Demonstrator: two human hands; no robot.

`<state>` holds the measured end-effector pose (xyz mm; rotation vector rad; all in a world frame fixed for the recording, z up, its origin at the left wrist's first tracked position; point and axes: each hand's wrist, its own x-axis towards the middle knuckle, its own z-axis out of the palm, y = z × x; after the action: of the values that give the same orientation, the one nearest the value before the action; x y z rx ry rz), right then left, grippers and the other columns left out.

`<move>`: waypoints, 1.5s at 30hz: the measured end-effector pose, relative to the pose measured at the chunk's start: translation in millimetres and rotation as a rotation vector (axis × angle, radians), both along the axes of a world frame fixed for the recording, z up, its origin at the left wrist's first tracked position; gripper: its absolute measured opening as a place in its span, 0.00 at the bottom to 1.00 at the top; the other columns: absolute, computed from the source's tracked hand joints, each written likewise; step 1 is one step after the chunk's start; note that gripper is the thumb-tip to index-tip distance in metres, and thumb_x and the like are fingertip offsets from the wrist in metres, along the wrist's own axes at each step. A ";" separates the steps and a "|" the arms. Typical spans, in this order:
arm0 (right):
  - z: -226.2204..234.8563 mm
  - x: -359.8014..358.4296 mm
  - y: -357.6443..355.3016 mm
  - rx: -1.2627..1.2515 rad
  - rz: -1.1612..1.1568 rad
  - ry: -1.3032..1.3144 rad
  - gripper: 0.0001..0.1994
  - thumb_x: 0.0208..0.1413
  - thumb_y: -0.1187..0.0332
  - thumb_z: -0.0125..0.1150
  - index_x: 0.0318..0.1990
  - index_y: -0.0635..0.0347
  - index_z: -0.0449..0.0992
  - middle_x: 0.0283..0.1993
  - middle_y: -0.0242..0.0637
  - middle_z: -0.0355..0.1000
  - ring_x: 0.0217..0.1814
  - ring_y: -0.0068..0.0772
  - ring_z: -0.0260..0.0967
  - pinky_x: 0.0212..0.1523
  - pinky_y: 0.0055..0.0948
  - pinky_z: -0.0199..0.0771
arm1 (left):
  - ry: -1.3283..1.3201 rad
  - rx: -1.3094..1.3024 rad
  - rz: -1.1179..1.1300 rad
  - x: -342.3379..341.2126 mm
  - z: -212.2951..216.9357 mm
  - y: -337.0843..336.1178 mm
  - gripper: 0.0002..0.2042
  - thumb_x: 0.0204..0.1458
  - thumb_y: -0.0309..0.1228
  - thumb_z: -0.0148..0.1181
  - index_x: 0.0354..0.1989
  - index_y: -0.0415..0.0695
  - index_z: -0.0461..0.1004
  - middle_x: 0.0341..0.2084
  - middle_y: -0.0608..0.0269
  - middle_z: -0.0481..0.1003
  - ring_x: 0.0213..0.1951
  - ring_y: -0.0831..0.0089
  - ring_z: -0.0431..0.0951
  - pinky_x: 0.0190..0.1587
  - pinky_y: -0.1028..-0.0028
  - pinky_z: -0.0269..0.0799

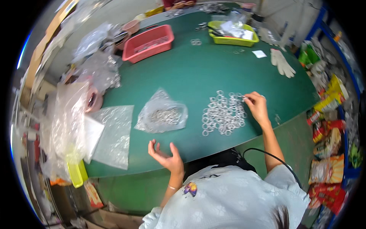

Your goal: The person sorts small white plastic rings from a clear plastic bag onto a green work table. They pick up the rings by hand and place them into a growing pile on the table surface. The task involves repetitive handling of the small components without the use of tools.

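A loose pile of small silvery metal rings (pixel 223 114) is spread on the green table in front of me, to the right of the middle. At the pile's upper right edge, my right hand (pixel 257 107) pinches one of the rings between thumb and fingertips. My left hand (pixel 167 157) hovers near the table's front edge, palm turned up and fingers apart, with nothing in it. Just beyond it lies a clear plastic bag (pixel 145 119) with many more small metal rings (pixel 166 115) gathered inside.
A red basket (pixel 149 54) and a yellow-green basket (pixel 233 41) stand at the far side. A white glove (pixel 281 63) lies far right. Flat plastic bags (pixel 114 133) cover the left end. Shelves with colourful packets (pixel 328 143) border the right. A person's hands (pixel 182 4) show at the far end.
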<state>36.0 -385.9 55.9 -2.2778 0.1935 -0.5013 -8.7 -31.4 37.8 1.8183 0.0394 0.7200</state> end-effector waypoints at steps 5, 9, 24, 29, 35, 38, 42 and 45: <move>56.6 13.1 118.8 0.502 0.196 -0.269 0.06 0.55 0.78 0.62 0.40 0.67 0.79 0.34 0.35 0.73 0.33 0.23 0.72 0.33 0.21 0.72 | -0.042 -0.005 0.059 41.6 38.8 2.5 0.53 0.43 0.25 0.71 0.72 0.38 0.34 0.68 0.45 0.45 0.71 0.53 0.43 0.71 0.52 0.37; 23.1 56.7 193.8 0.011 0.443 -0.067 0.08 0.52 0.74 0.64 0.40 0.65 0.80 0.37 0.42 0.75 0.35 0.36 0.75 0.35 0.32 0.75 | -0.071 0.143 0.097 72.9 38.1 -5.3 0.52 0.44 0.25 0.71 0.72 0.38 0.37 0.69 0.43 0.44 0.71 0.52 0.44 0.71 0.54 0.39; -32.7 -0.2 4.7 -0.198 -0.080 0.036 0.10 0.49 0.72 0.67 0.39 0.64 0.79 0.41 0.42 0.74 0.44 0.45 0.68 0.46 0.40 0.69 | 0.003 0.177 -0.027 65.8 20.5 3.1 0.32 0.48 0.14 0.50 0.66 0.35 0.55 0.64 0.45 0.58 0.68 0.49 0.55 0.69 0.56 0.48; -33.0 1.8 1.3 -0.182 -0.056 0.086 0.05 0.48 0.73 0.67 0.31 0.65 0.77 0.35 0.42 0.74 0.43 0.47 0.68 0.46 0.40 0.69 | 0.009 0.202 -0.061 60.7 19.1 9.3 0.34 0.45 0.12 0.47 0.66 0.35 0.55 0.64 0.45 0.58 0.69 0.49 0.54 0.70 0.56 0.46; -5.6 0.9 22.4 0.122 0.013 0.088 0.06 0.51 0.76 0.62 0.37 0.65 0.79 0.32 0.42 0.75 0.31 0.36 0.70 0.36 0.33 0.71 | 0.056 0.236 -0.083 52.7 16.0 13.4 0.36 0.40 0.11 0.43 0.66 0.34 0.55 0.65 0.42 0.57 0.69 0.47 0.52 0.70 0.55 0.44; -25.7 11.5 28.9 -0.337 0.105 0.098 0.07 0.48 0.75 0.62 0.36 0.64 0.80 0.35 0.42 0.74 0.44 0.46 0.70 0.46 0.42 0.69 | 0.057 0.229 -0.097 50.0 12.4 11.4 0.35 0.42 0.12 0.44 0.66 0.34 0.56 0.64 0.41 0.57 0.69 0.47 0.52 0.70 0.55 0.45; -18.6 16.1 31.4 -0.394 0.069 0.095 0.06 0.49 0.76 0.63 0.35 0.66 0.80 0.36 0.41 0.73 0.39 0.45 0.71 0.40 0.40 0.71 | 0.061 0.197 -0.069 50.3 12.9 9.9 0.31 0.48 0.15 0.54 0.65 0.34 0.58 0.62 0.42 0.59 0.67 0.47 0.55 0.68 0.56 0.49; -4.2 13.7 39.7 -0.051 0.077 0.121 0.05 0.50 0.76 0.64 0.35 0.66 0.80 0.34 0.39 0.73 0.34 0.38 0.72 0.36 0.34 0.72 | 0.072 0.217 -0.040 55.2 22.7 12.1 0.32 0.48 0.20 0.64 0.63 0.35 0.59 0.59 0.44 0.61 0.63 0.48 0.60 0.65 0.56 0.55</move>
<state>49.6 -346.2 51.7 -2.3576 0.1542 -0.3319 46.4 -19.3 60.6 2.0461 -0.0290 0.6497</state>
